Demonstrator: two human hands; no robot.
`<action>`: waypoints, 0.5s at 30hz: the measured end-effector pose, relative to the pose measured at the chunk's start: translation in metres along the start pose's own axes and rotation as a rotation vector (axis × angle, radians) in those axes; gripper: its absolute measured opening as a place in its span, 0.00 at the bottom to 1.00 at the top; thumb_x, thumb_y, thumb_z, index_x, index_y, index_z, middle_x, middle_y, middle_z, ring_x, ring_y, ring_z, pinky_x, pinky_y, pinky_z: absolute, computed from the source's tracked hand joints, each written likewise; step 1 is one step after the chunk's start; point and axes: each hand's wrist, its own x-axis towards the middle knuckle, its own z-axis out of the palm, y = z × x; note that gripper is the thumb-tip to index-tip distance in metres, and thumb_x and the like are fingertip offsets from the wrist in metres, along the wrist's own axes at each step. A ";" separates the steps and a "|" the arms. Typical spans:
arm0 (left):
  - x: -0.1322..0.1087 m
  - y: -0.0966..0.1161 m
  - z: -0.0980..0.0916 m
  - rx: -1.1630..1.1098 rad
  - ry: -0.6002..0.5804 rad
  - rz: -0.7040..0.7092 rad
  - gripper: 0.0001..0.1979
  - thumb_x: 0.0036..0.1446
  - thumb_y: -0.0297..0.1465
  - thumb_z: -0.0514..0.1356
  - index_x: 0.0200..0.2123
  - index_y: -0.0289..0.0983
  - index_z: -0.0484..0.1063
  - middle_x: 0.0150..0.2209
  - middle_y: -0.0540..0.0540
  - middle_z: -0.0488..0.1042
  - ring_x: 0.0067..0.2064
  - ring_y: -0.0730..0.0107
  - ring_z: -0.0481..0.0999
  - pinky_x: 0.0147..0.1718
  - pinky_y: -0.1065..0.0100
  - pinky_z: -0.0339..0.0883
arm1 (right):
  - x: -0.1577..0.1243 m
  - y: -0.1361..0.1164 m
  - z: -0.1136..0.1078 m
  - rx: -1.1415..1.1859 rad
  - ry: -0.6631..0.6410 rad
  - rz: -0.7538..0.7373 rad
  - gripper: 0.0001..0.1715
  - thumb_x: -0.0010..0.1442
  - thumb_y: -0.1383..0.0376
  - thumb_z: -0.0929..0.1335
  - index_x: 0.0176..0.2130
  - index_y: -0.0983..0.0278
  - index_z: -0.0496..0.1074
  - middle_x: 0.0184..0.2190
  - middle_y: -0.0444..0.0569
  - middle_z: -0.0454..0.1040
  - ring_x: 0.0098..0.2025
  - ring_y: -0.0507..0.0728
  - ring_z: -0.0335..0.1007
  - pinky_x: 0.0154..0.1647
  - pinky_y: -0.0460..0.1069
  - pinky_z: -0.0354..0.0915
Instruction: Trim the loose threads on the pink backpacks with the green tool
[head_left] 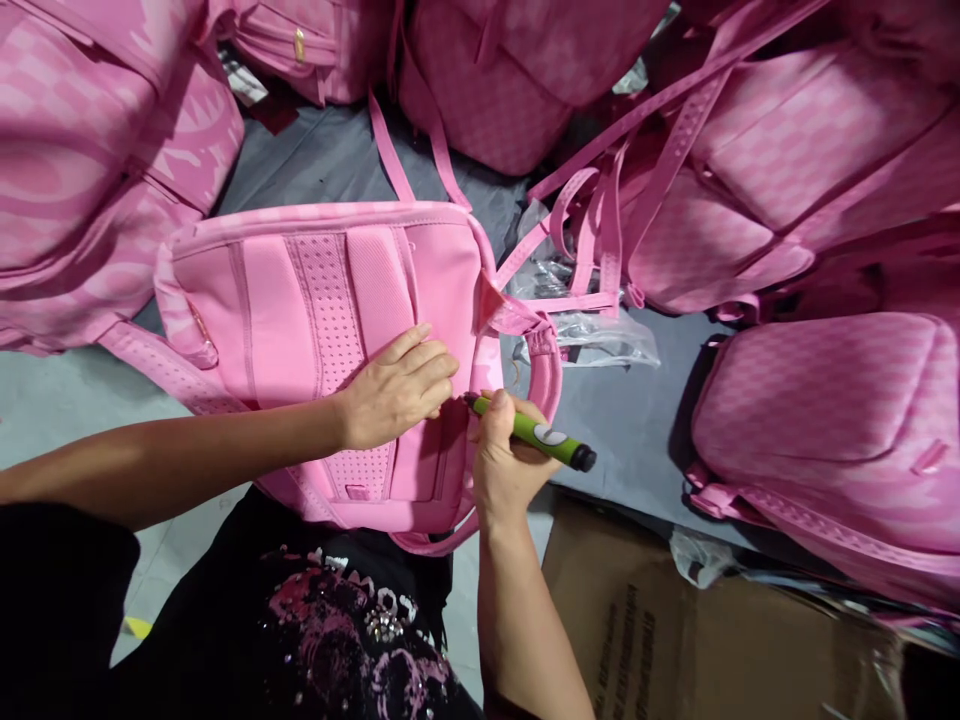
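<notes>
A pink backpack (300, 300) lies back-side up in front of me, its padded panel and straps showing. My left hand (397, 385) rests on the panel with its fingers together and curled down, pressing the fabric near the right edge. My right hand (504, 460) is closed round a green marker (536, 435) with a black cap end; the marker's tip points left and touches the backpack just beside my left fingertips. The carry handle (551, 360) loops out at the bag's right side.
Several more pink backpacks lie piled around: at the left (90, 150), along the top (510, 80), and at the right (825, 420). Clear plastic bags (592, 330) lie on the grey surface (630, 420). A brown cardboard box (675, 630) sits at the lower right.
</notes>
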 end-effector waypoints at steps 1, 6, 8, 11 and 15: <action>0.000 0.000 0.000 -0.005 -0.004 0.002 0.06 0.62 0.33 0.61 0.39 0.37 0.74 0.46 0.46 0.75 0.54 0.62 0.71 0.67 0.55 0.56 | 0.000 0.001 -0.001 0.006 -0.003 0.021 0.20 0.62 0.51 0.69 0.34 0.65 0.76 0.21 0.42 0.72 0.19 0.51 0.65 0.24 0.48 0.65; 0.002 0.000 0.000 0.008 0.005 -0.003 0.04 0.63 0.30 0.59 0.39 0.37 0.74 0.45 0.47 0.75 0.53 0.63 0.72 0.67 0.57 0.55 | -0.002 0.004 -0.003 0.018 -0.099 0.014 0.19 0.62 0.51 0.70 0.36 0.65 0.77 0.23 0.43 0.74 0.20 0.51 0.67 0.25 0.48 0.66; 0.004 0.000 0.000 0.012 0.013 0.003 0.04 0.62 0.31 0.59 0.38 0.37 0.74 0.45 0.47 0.76 0.52 0.63 0.72 0.66 0.56 0.55 | -0.002 0.005 -0.003 0.010 -0.091 0.011 0.18 0.63 0.52 0.69 0.37 0.65 0.77 0.23 0.43 0.74 0.21 0.51 0.68 0.26 0.48 0.67; 0.004 0.001 0.001 0.019 0.008 -0.001 0.04 0.61 0.28 0.59 0.38 0.36 0.73 0.44 0.47 0.76 0.51 0.63 0.72 0.66 0.57 0.55 | 0.000 0.006 -0.003 -0.013 -0.140 -0.032 0.16 0.63 0.54 0.70 0.38 0.64 0.78 0.27 0.45 0.77 0.25 0.53 0.72 0.30 0.49 0.69; 0.003 0.003 0.003 0.017 -0.033 -0.007 0.05 0.62 0.29 0.59 0.40 0.36 0.74 0.46 0.46 0.76 0.53 0.63 0.71 0.67 0.56 0.52 | 0.002 0.007 -0.004 -0.039 -0.138 -0.080 0.15 0.64 0.55 0.68 0.37 0.64 0.77 0.30 0.47 0.78 0.29 0.54 0.74 0.33 0.50 0.70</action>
